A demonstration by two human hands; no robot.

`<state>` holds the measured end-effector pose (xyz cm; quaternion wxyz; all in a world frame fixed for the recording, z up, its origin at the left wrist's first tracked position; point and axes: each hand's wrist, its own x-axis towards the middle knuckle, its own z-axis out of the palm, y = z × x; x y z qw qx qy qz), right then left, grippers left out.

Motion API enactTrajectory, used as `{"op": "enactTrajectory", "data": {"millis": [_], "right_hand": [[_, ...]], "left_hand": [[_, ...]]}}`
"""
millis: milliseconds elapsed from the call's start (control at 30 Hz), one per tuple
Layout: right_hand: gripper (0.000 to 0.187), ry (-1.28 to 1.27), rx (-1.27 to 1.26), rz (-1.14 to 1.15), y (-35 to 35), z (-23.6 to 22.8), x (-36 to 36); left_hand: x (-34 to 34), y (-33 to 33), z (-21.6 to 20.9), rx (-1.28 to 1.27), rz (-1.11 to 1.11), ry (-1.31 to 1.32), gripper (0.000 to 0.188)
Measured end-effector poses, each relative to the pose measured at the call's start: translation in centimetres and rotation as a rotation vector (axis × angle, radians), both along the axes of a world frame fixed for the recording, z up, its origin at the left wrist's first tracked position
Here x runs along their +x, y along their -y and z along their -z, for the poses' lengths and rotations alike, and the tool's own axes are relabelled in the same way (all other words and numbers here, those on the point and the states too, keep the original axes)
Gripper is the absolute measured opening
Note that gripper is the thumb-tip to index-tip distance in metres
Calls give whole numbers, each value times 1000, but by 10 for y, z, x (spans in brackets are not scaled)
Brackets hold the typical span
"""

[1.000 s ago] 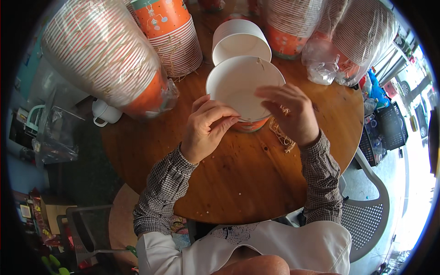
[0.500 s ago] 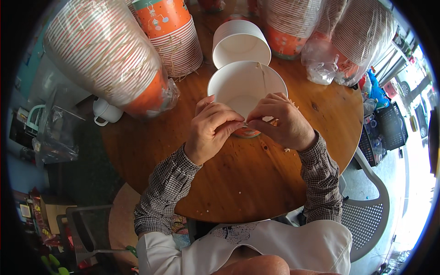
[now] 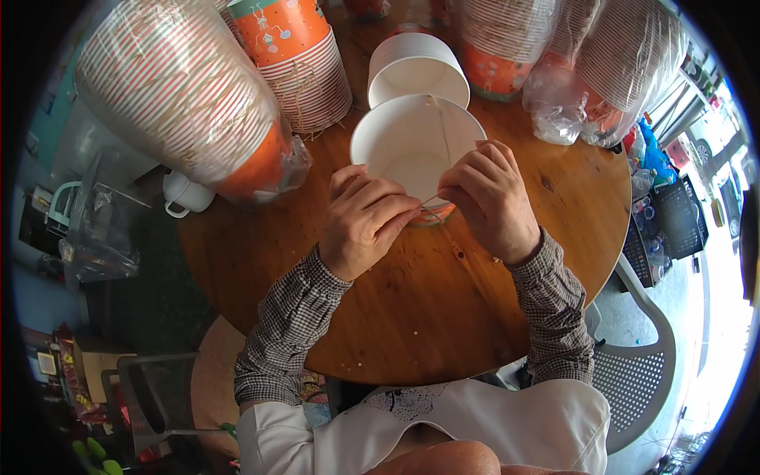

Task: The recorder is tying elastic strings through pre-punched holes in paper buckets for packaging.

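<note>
A large paper bucket (image 3: 400,138), white inside with orange print outside, stands tilted toward me in front of my hands. A thin pale cord (image 3: 442,127) hangs from its far rim down the inner wall. My left hand (image 3: 360,222) is at the bucket's near left side, thumb and forefinger pinched on the pale cord. Opposite it, my right hand (image 3: 491,198) pinches the same cord, and a short piece stretches between the two hands over the near rim. Behind the bucket lies a nested stack of white-lined buckets (image 3: 417,67), its mouth facing me.
Plastic-wrapped bucket stacks stand at the far left (image 3: 182,103) and far right (image 3: 625,55). Another orange stack (image 3: 305,75) rises beside the left one. A white mug (image 3: 188,194) sits at left. Small scraps dot the round wooden table (image 3: 427,332). A grey chair (image 3: 633,380) stands right.
My hands have drawn slightly apart, and a short piece of cord now shows between them. The bucket has shifted a little to the left and away from me.
</note>
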<state>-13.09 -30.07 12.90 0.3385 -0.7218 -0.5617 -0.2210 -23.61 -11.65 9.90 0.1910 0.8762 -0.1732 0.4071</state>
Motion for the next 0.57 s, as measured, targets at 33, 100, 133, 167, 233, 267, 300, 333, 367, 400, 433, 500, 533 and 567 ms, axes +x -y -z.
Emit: {"op": "enactTrajectory", "data": {"millis": [33,100,133,167,233,267,300,333,367,400,433,500,533,567], "right_hand": [[11,76,14,28,0,-1,-2],[11,81,-28,0,1,-2,-4],[12,85,-75,-24,2,-3,-4],[12,89,-72,-23,3,-2,-2],[9,163,-173,-42,7,4,2],[9,165,-168,-46,9,7,5],[7,158,-282,13,12,10,7],[6,151,-395,73,14,14,11],[6,140,-469,143,17,20,18],[6,142,-464,145,19,25,25],[8,160,-364,261,20,28,32],[21,99,-178,333,19,25,39],[30,-44,-105,278,20,24,41],[39,-184,-31,225,22,23,41]], "left_hand": [[0,1,0,49,-39,2,19],[-4,0,-1,104,-84,6,19],[-6,-1,-1,181,-132,-17,17],[-6,-2,-2,256,-176,-38,16],[-3,-3,1,269,-196,-9,14],[-3,-4,2,279,-220,13,12],[-3,-6,3,285,-225,14,12],[-3,-9,2,329,-241,12,12],[-3,-9,0,373,-254,12,13],[-3,-9,-1,378,-253,16,13],[-4,-8,-4,363,-284,47,13],[-8,-14,-8,362,-354,88,15],[-9,-18,-8,340,-382,66,16],[-9,-20,-10,317,-406,49,16]]}}
